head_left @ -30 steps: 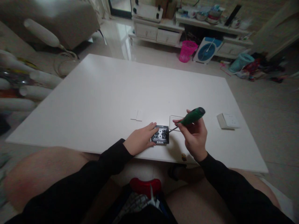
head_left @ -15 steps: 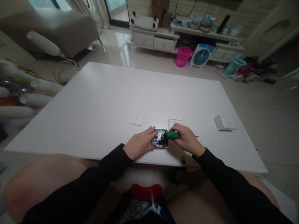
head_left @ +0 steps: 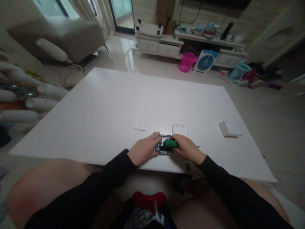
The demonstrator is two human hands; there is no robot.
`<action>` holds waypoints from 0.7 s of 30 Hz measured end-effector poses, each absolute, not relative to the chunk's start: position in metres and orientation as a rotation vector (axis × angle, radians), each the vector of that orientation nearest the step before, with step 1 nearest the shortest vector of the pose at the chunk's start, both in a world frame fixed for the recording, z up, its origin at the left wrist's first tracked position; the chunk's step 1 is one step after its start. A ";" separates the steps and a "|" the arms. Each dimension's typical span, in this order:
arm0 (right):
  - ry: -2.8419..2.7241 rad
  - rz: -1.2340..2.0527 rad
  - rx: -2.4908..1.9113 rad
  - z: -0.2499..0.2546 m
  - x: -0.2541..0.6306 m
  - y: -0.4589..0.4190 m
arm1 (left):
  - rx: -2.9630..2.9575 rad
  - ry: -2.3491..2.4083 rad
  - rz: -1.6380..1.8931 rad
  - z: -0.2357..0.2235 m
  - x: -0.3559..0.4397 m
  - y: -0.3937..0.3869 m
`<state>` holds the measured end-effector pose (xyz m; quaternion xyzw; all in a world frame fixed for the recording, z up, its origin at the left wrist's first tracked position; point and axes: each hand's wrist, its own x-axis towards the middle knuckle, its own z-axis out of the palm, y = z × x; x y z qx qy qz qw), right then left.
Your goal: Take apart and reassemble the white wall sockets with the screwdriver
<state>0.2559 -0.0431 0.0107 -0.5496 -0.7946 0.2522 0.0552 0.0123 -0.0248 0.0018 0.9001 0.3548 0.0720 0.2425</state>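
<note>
My left hand [head_left: 145, 149] grips the left side of a square black-and-white wall switch module [head_left: 163, 152], which rests near the table's front edge. Its fingers lie over the top left corner and the thumb is at the bottom left. My right hand [head_left: 187, 148] is closed around the green handle of a screwdriver [head_left: 170, 144]. The handle is over the right half of the module; the tip is hidden beneath it. Just behind the right hand lies a clear-edged white square frame [head_left: 179, 125]. Two small white plates [head_left: 139, 125] lie side by side to the left.
On the white table [head_left: 114, 101], a white socket-like block [head_left: 230, 128] stands at the right. Small brass-coloured pieces [head_left: 188, 166] sit at the front edge. Beyond the table are a pink basket [head_left: 187, 62], a blue fan [head_left: 205, 61] and a low white cabinet [head_left: 157, 47].
My right hand has moved the screwdriver left and slightly down over the module. My left hand keeps its hold. The whole view has shifted slightly.
</note>
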 end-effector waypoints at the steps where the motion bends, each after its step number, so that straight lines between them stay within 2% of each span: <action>1: -2.409 0.768 -1.675 0.010 0.256 -0.043 | 2.457 0.970 0.198 0.002 0.012 -0.025; 21: -2.709 0.495 -1.804 0.023 0.238 -0.049 | 2.455 0.968 0.209 0.000 0.012 -0.025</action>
